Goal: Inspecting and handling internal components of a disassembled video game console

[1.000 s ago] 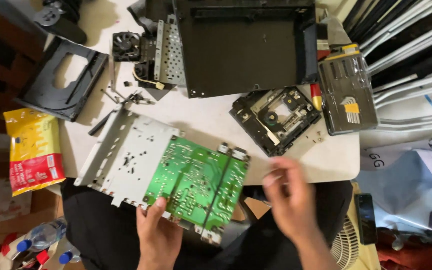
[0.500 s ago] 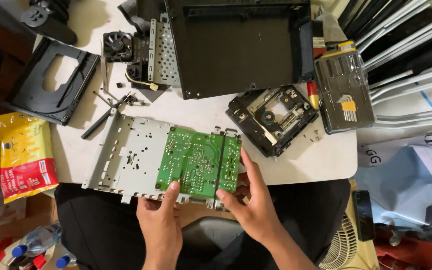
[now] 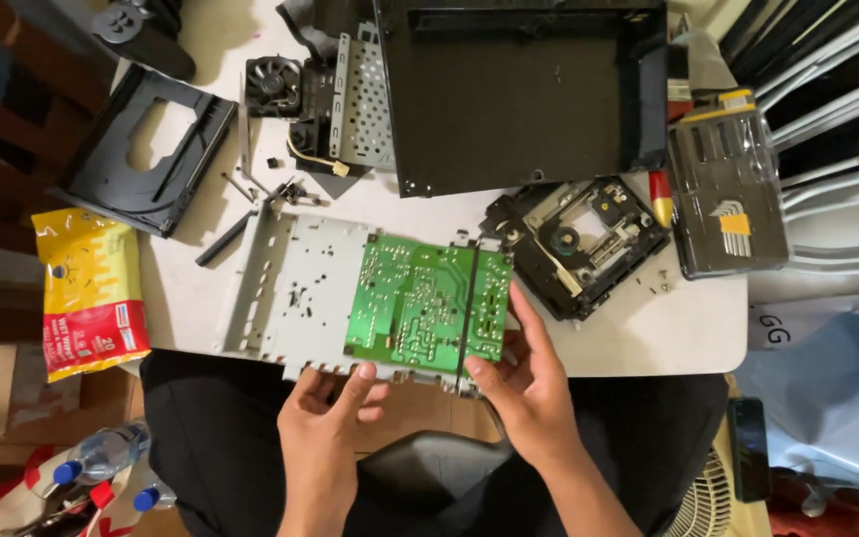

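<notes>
A green circuit board (image 3: 429,303) lies on a grey perforated metal chassis plate (image 3: 290,288) at the near edge of the white table (image 3: 648,333). My left hand (image 3: 325,423) grips the near edge of the plate from below, thumb up beside the board's lower left corner. My right hand (image 3: 524,383) holds the board's lower right corner, thumb on its near edge and fingers along its right side.
A black optical drive mechanism (image 3: 579,239) sits right of the board, a large black case shell (image 3: 519,89) behind it. A clear bit case (image 3: 728,194), a small fan (image 3: 272,78), a black drive cover (image 3: 146,149), loose screws and a yellow-red packet (image 3: 91,293) surround them.
My right hand came in from the air and took hold of the board's right corner. The plate and board swung from tilted to square with the table edge.
</notes>
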